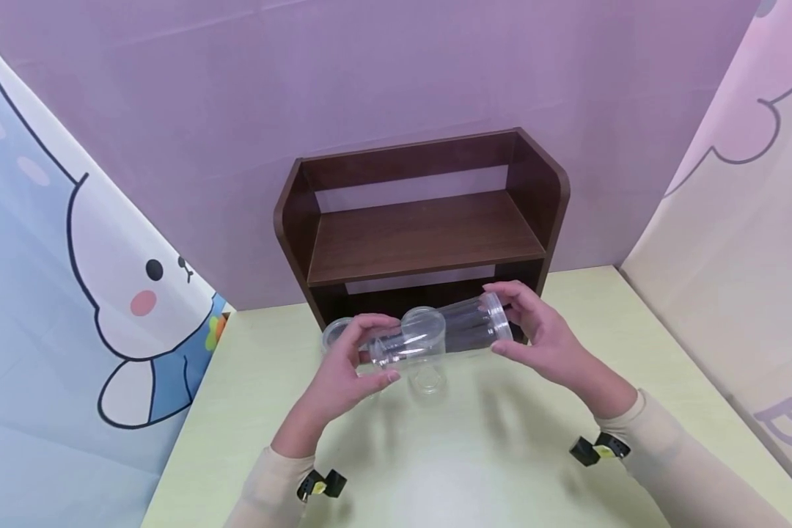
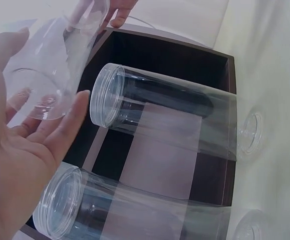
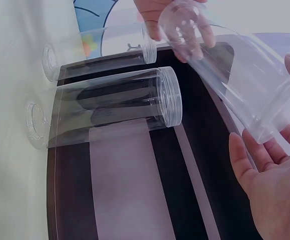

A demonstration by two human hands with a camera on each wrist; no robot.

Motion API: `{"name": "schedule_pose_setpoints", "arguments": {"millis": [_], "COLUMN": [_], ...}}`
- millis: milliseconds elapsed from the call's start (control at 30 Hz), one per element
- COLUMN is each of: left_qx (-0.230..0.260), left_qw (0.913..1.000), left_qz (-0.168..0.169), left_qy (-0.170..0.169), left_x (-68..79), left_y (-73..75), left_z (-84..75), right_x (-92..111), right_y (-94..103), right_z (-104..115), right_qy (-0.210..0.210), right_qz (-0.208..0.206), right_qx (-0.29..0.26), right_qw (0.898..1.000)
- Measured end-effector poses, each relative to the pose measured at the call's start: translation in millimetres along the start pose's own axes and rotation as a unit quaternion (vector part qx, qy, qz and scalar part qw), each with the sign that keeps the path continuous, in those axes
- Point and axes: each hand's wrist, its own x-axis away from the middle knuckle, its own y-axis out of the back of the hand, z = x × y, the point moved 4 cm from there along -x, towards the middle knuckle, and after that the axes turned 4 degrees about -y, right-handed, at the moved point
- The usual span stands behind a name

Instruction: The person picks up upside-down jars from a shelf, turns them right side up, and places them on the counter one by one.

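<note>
A clear plastic jar lies almost level in the air between both hands, tilted up slightly to the right. My left hand grips its base end, thumb below and fingers behind. At the other end, the right hand holds the jar round its ringed lid, fingers above and thumb below. Behind it stands a second clear jar, upright on the table. A third clear jar is upright further left, partly behind my left hand in the head view.
A dark brown two-tier shelf stands at the back of the pale green table, against a purple backdrop. Printed cloth panels, one with a cartoon rabbit, flank the table on both sides.
</note>
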Motion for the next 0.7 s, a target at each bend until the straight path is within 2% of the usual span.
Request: {"name": "schedule_pose_setpoints", "arguments": {"millis": [300, 467, 700], "left_qx": [-0.05, -0.054, -0.037], "left_qw": [0.9971, 0.9954, 0.9929], "left_qz": [0.03, 0.052, 0.089], "left_qy": [0.048, 0.06, 0.07], "left_x": [3.9, 7.8, 10.5], "left_y": [-8.0, -18.0, -32.7], "left_z": [4.9, 12.3, 18.6], "right_x": [-3.7, -5.1, -6.6], "right_y": [1.2, -2.8, -11.1], "right_z": [3.8, 5.8, 7.0], "right_qy": [0.009, 0.004, -0.007], "right_qz": [-0.01, -0.02, -0.034], "right_qx": [0.001, -0.022, -0.015], "right_qw": [1.0, 1.0, 0.999]}}
